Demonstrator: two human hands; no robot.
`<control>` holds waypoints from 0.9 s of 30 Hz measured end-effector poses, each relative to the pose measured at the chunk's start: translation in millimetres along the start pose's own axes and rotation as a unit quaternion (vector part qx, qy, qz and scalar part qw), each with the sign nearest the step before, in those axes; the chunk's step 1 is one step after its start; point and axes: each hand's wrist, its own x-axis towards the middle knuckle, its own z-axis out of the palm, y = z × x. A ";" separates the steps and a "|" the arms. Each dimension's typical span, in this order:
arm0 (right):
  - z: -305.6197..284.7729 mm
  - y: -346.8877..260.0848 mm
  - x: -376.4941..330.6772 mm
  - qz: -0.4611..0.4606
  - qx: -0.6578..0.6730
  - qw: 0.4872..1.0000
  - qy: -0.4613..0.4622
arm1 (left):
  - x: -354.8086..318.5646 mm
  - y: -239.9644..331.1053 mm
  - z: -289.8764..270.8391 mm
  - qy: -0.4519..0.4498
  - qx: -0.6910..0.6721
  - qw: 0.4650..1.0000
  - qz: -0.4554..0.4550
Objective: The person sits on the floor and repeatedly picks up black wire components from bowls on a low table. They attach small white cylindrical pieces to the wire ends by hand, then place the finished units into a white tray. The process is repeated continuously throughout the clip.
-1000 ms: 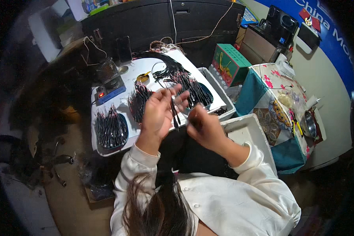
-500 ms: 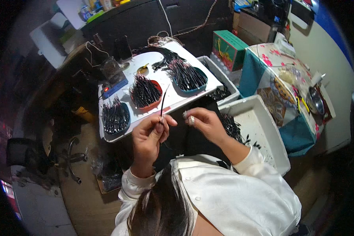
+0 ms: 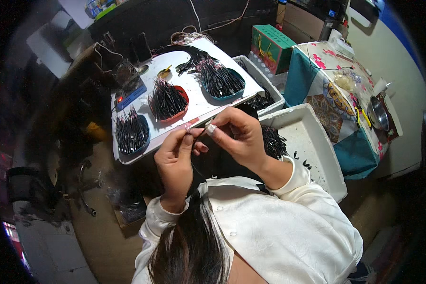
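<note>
My left hand [image 3: 175,158] is closed in a pinch on a thin black cable [image 3: 194,166], above the near edge of the white table. The cable bends between my hands and hangs below my left fingers. My right hand [image 3: 241,139] has come up against the left fingertips, its thumb and forefinger pinched at the upper part of the cable. White tape [image 3: 210,128] wraps my right fingertips. The cable's end is hidden among the fingers. Beyond my hands stand a dark blue basket [image 3: 146,142], a red basket [image 3: 183,109] and a teal basket [image 3: 239,93], each full of short black cables.
On the white table [image 3: 170,70], loose black cables [image 3: 194,54] lie behind the baskets, near a blue device [image 3: 131,97] with a red light. White bins [image 3: 333,173] with black pieces stand to the right, beside a cloth-covered table [image 3: 300,75] and a green box [image 3: 272,45].
My right hand has moved left to meet the left hand and now pinches at the cable. The cable, upright before, is now bent down between them. The view has shifted slightly.
</note>
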 end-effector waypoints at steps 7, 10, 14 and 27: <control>-0.1 4.7 -4.2 0.010 0.008 1.000 -0.021 | -2.7 -5.1 14.7 0.012 0.074 0.997 0.026; -8.3 12.1 -5.7 0.099 0.162 0.981 -0.043 | -1.9 -6.9 9.8 -0.037 -0.005 0.998 -0.058; -9.5 21.6 -8.8 0.190 0.352 0.915 -0.055 | -0.9 -9.4 6.5 -0.074 -0.197 0.967 -0.141; -16.4 26.4 -9.4 0.327 0.550 0.755 -0.146 | -8.9 -5.9 3.9 -0.137 -0.192 0.952 -0.196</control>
